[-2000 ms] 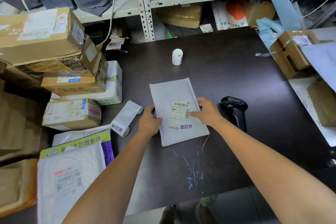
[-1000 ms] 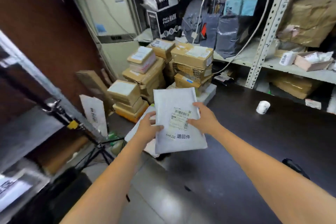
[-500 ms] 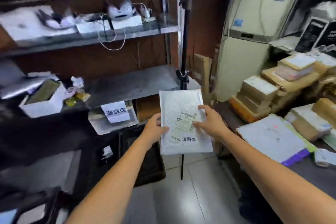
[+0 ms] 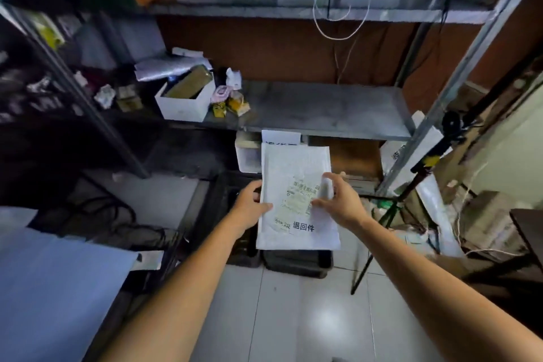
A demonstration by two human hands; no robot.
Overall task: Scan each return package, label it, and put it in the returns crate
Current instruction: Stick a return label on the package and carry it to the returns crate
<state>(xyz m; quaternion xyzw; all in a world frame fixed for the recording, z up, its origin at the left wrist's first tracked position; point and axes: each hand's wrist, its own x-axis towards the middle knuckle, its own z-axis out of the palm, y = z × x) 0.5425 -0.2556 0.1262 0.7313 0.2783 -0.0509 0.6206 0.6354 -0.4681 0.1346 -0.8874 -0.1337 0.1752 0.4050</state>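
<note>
Between the two hands, held up in the air above the floor, is a white padded mailer (image 4: 296, 200), face toward the camera. The left hand (image 4: 249, 207) grips its left edge, thumb on the front and the other fingers hidden behind the envelope. The right hand (image 4: 340, 201) pinches the right edge, thumb and fingertips curled over the shipping label (image 4: 302, 195), whose barcode is blurred and partly covered. Just below the right thumb sits a white sticker (image 4: 302, 227) with dark printed characters, its left end hard to read. Beneath the hands, a dark crate (image 4: 296, 264) rests on the pale floor tiles, only its near rim and a strip at the left showing; its inside is hidden by the mailer. Beyond the fingertips, a paper sign (image 4: 280, 137) on a white bin (image 4: 246, 156) under the grey shelf (image 4: 323, 109) is cut off by the mailer's top edge, its writing unreadable. Right of the right hand, a dark tripod (image 4: 390, 215) stands among blurred clutter.
</note>
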